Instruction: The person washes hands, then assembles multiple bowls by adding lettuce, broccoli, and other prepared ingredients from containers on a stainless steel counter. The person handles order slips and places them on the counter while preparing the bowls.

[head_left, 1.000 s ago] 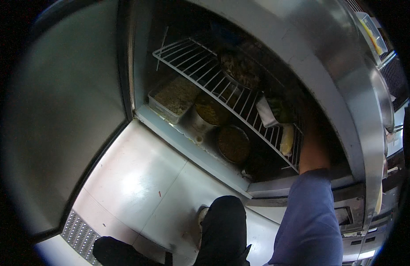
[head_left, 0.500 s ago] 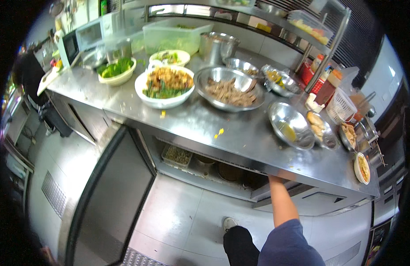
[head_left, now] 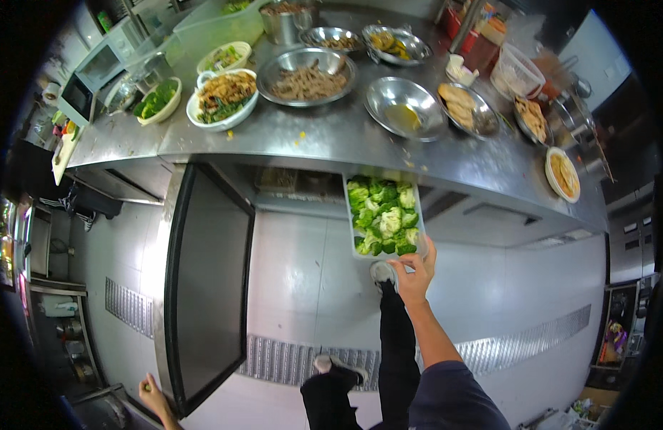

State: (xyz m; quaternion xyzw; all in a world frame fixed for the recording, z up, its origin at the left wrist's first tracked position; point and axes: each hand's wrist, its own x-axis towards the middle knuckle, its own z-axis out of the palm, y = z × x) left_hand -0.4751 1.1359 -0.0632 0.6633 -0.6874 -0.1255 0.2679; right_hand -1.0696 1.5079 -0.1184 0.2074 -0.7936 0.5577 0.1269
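Clamping thumb & fingers on the near R corner of a translucent rectangular plastic container (head_left: pixel 348 208), the R hand (head_left: pixel 415 276) holds it at the front edge of a long stainless-steel counter (head_left: pixel 310 142), near end out over the pale tiled floor (head_left: pixel 288 279). Green broccoli florets (head_left: pixel 388 218) fill it, some paler than others. Can't tell if its far end touches the counter. L hand (head_left: pixel 152 394) is well apart, low L, beside the grey black-edged cabinet door (head_left: pixel 211 287), which is swung out wide; fingers curled, tiny green spot at the tips, can't tell if it's holding anything. On the counter, L to R: oval cream bowl (head_left: pixel 171 107) w/ dark-green veg (head_left: pixel 156 100), round white bowl (head_left: pixel 220 125) w/ browned topping (head_left: pixel 229 89), wide steel bowl (head_left: pixel 272 86) w/ sliced brown meat (head_left: pixel 310 84), shiny steel bowl (head_left: pixel 381 100) w/ a bit of yellow liquid (head_left: pixel 403 117), steel dish (head_left: pixel 485 118) w/ pale-gold pieces (head_left: pixel 457 106), & small white bowl (head_left: pixel 550 172) nr the R end. Light shoe (head_left: pixel 380 274) just below the container's near end.
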